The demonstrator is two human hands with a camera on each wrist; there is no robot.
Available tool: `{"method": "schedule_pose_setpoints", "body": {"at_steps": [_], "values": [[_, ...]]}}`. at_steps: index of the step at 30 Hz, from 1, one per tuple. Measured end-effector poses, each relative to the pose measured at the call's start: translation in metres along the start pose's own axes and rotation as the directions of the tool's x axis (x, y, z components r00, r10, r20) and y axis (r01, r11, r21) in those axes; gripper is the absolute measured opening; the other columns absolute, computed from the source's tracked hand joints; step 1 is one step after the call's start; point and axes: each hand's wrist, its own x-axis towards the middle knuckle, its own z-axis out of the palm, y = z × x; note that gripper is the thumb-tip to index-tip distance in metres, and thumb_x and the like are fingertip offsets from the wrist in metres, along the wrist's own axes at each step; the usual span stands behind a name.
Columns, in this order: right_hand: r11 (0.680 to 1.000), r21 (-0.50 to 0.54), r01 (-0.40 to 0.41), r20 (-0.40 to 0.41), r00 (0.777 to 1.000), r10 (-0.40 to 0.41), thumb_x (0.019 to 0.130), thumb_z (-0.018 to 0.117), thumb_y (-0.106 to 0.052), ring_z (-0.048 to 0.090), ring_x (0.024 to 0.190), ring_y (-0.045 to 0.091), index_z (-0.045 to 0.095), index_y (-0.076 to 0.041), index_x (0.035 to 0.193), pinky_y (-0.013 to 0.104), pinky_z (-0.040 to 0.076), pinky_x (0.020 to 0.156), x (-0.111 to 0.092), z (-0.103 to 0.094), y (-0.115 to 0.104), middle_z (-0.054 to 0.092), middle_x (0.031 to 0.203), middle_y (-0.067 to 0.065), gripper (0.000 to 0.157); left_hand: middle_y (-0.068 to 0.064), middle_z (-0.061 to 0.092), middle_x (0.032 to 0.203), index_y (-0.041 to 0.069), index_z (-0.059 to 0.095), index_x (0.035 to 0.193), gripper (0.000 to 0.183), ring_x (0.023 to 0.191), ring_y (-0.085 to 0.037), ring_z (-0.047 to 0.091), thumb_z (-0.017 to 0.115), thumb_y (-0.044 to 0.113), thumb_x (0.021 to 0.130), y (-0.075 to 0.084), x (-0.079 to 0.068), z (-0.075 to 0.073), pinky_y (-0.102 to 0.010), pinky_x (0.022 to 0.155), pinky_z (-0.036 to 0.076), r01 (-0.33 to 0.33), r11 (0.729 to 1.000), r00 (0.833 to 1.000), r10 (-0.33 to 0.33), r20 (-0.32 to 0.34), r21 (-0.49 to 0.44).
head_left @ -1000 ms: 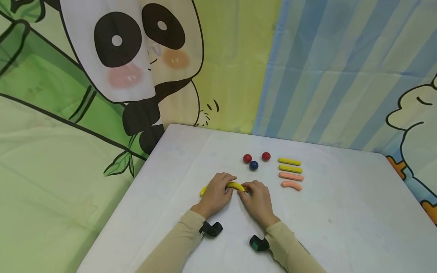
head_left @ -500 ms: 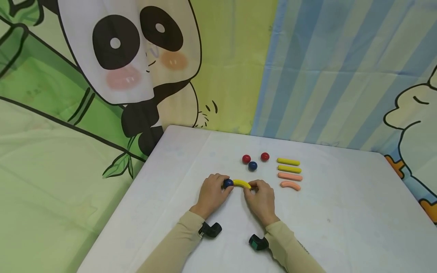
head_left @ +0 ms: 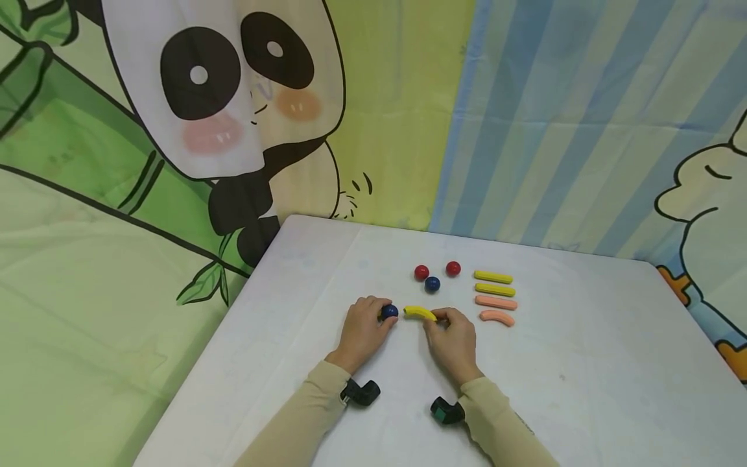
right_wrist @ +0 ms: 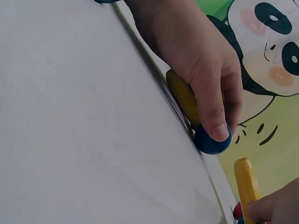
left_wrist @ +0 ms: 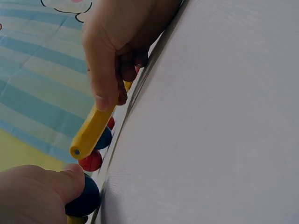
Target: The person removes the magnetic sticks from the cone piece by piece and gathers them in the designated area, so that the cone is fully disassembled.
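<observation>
My left hand (head_left: 362,332) pinches a dark blue ball (head_left: 389,312) between thumb and fingers, low over the white table. Under that hand a yellow rod (right_wrist: 183,98) reaches back from the ball in the right wrist view; the head view hides it. My right hand (head_left: 454,344) pinches the right end of a curved yellow rod (head_left: 419,312). The rod's free end points at the blue ball, with a small gap between them. In the left wrist view, the curved yellow rod (left_wrist: 91,133) is tilted and shows a small grey spot in its end face.
Beyond the hands, two red balls (head_left: 421,272) and a second blue ball (head_left: 432,284) sit on the white table (head_left: 583,363). Right of them lie two straight yellow rods (head_left: 495,289), a straight pink rod (head_left: 496,303) and a curved pink one (head_left: 497,317). A printed curtain (head_left: 397,117) hangs behind.
My right hand has moved right with the curved yellow rod. Half a second ago the rod's end met the blue ball; now a gap separates them. The left hand has shifted slightly left.
</observation>
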Motion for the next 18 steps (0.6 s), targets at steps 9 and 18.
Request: {"method": "schedule_pose_setpoints", "body": {"at_steps": [9, 18], "values": [[1.0, 0.021, -0.012, -0.032, 0.999, 0.013, 0.081, 0.079, -0.014, 0.062, 0.088, 0.025, 0.072, -0.007, 0.097, 0.039, 0.048, 0.078, 0.003, -0.019, 0.014, 0.071, 0.093, 0.008, 0.018, 0.0, 0.067, 0.104, 0.014, 0.068, 0.115, 0.035, 0.095, -0.019, 0.059, 0.075, 0.032, 0.087, -0.002, -0.001, 0.003, -0.035, 0.084, 0.047, 0.023, 1.0, 1.0, -0.022, 0.008, -0.02], [0.998, -0.059, 0.006, -0.092, 0.996, -0.012, 0.081, 0.078, -0.009, 0.064, 0.089, 0.028, 0.073, -0.003, 0.097, 0.042, 0.048, 0.079, 0.001, -0.052, 0.036, 0.072, 0.095, 0.01, 0.018, -0.002, 0.067, 0.106, 0.012, 0.067, 0.115, 0.034, 0.097, -0.02, 0.059, 0.075, 0.03, 0.087, 0.0, 0.0, 0.0, -0.035, 0.087, 0.047, 0.04, 0.997, 0.999, -0.039, 0.013, -0.072]]}}
